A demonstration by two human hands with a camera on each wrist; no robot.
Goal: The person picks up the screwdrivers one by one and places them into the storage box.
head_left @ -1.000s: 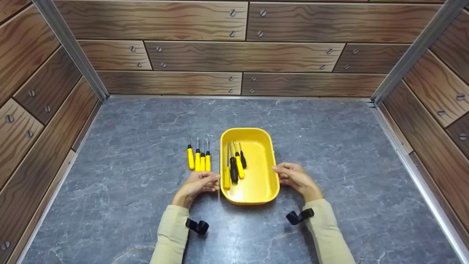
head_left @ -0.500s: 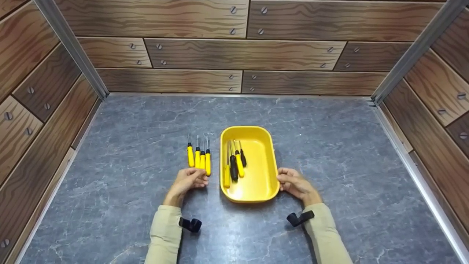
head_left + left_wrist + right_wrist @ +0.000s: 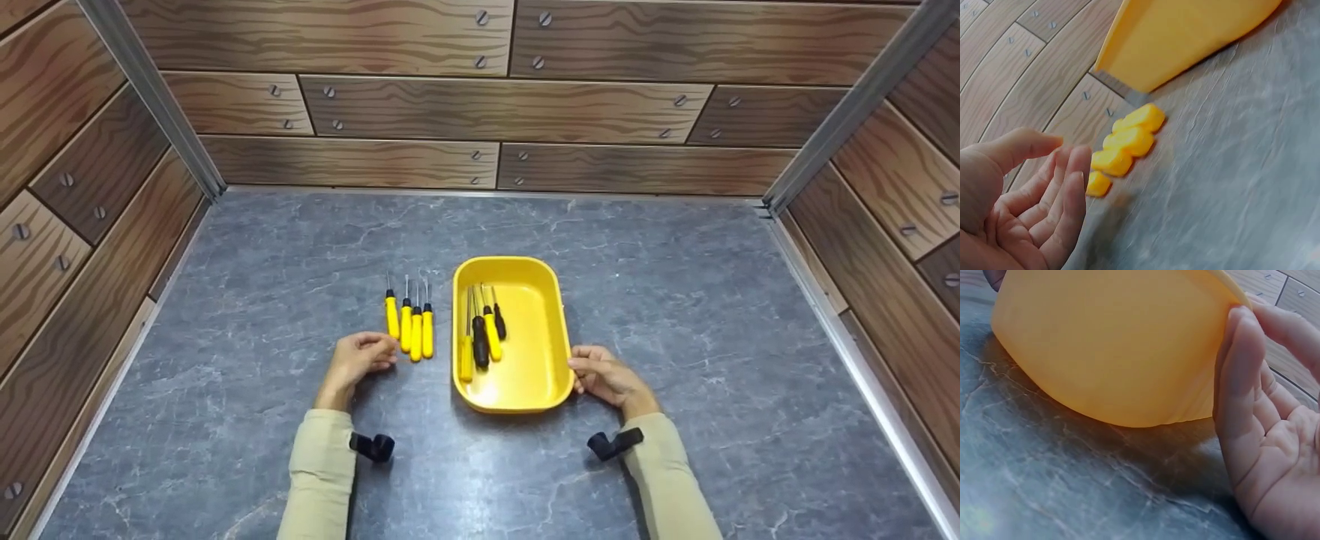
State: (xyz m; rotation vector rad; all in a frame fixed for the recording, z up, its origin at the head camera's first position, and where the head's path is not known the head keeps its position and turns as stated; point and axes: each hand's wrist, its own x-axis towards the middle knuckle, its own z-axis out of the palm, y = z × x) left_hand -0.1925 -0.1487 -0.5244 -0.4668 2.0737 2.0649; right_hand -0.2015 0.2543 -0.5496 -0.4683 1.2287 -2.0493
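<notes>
A yellow plastic tray (image 3: pixel 534 345) sits mid-table, with several screwdrivers lying lengthwise along its left side, among them a black-handled screwdriver (image 3: pixel 480 341) and a yellow-handled screwdriver (image 3: pixel 491 330). My right hand (image 3: pixel 611 379) pinches the tray's right rim between thumb and fingers, as the right wrist view shows. Left of the tray, several yellow-handled screwdrivers (image 3: pixel 416 337) form a row on the table, shafts pointing away. My left hand (image 3: pixel 360 358) hovers by the handle ends at the row's left side. Thumb and fingers (image 3: pixel 1075 191) are loosely curved, with nothing between them.
The grey marbled tabletop (image 3: pixel 675 262) spreads around the tray. Wood-patterned panels (image 3: pixel 420 112) enclose it at the back and both sides, with metal posts (image 3: pixel 165 105) at the corners. A small black camera (image 3: pixel 373 448) is strapped to each wrist.
My left hand has left the tray's left rim and moved left, past the handle ends of the screwdriver row. My right hand has slid slightly nearer along the right rim. The tray stays put.
</notes>
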